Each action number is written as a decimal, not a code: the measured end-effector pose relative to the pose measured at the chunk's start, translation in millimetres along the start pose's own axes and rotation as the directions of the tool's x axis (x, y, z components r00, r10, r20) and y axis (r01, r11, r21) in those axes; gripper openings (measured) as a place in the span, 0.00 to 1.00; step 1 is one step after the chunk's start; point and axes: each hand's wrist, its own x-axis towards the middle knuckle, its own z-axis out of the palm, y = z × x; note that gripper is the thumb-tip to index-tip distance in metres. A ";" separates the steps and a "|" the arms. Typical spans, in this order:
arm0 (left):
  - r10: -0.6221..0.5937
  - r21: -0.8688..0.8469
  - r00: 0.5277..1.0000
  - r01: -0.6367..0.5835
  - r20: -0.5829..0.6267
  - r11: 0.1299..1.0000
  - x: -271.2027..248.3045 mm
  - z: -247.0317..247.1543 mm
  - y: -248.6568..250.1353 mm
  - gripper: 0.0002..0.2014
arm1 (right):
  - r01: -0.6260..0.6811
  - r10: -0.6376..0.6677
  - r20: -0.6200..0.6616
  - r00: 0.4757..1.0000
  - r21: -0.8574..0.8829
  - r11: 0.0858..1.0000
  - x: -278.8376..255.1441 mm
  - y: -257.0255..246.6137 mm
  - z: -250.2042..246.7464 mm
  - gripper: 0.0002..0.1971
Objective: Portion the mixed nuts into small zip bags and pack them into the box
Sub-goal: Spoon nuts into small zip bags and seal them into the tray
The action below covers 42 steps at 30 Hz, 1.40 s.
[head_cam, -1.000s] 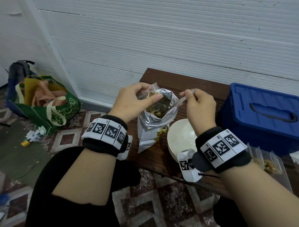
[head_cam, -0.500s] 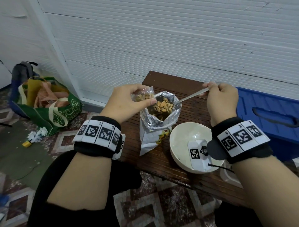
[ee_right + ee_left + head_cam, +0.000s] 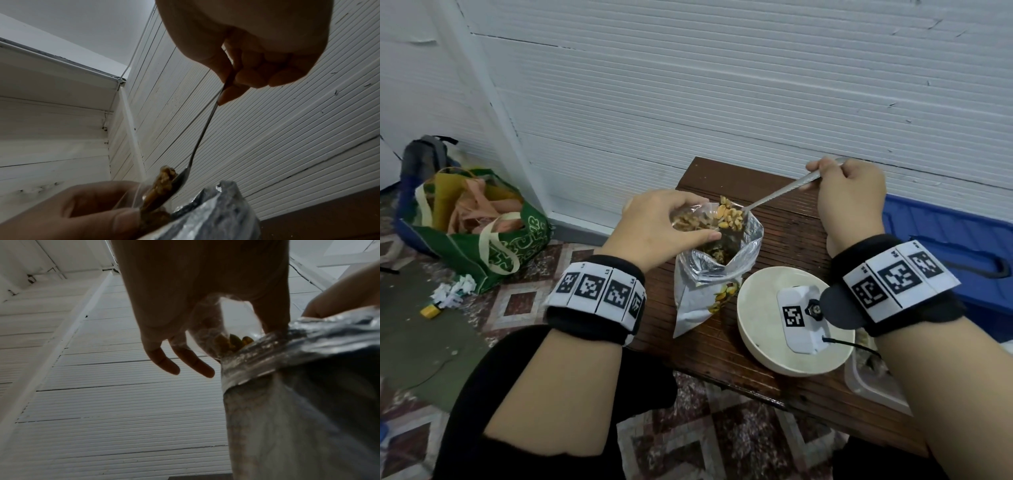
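A silver foil nut pouch (image 3: pixel 709 281) stands open on the brown wooden bench (image 3: pixel 794 233). My left hand (image 3: pixel 661 226) holds a small clear zip bag (image 3: pixel 688 219) with nuts in it just over the pouch's mouth; the left wrist view shows the small zip bag (image 3: pixel 216 331) pinched between thumb and fingers above the nut pouch (image 3: pixel 298 386). My right hand (image 3: pixel 849 192) grips a metal spoon (image 3: pixel 777 195) by its handle. The spoon's bowl, heaped with nuts (image 3: pixel 729 216), is at the zip bag's opening. From the right wrist the spoon (image 3: pixel 197 146) tips nuts (image 3: pixel 162 180) towards the bag.
An empty cream bowl (image 3: pixel 767 308) sits right of the pouch. A blue lidded box (image 3: pixel 955 246) stands at the bench's right end, a clear container (image 3: pixel 873 377) in front of it. A green tote bag (image 3: pixel 482 236) and a backpack (image 3: pixel 424 154) lie on the tiled floor, left.
My right hand drew the spoon out of the foil pouch with a heap of nuts and carried it up to the mouth of the zip bag. The left hand stayed over the pouch.
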 end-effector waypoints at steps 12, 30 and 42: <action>0.014 -0.071 0.999 -0.016 -0.038 0.997 1.1 16.3 4.2 0.24 | 0.138 -0.138 0.129 0.982 0.012 0.990 -8.8 -2.2 12.7 0.16; -0.130 -0.355 0.976 0.062 -0.173 0.933 4.1 11.1 -4.2 0.16 | 0.336 -0.332 -0.064 0.941 0.285 0.898 -4.3 -2.5 -13.7 0.12; -0.154 -0.324 0.982 0.113 -0.106 0.939 2.8 14.3 -3.0 0.12 | 0.522 -0.469 0.367 0.803 -0.057 0.851 -34.8 23.7 5.5 0.09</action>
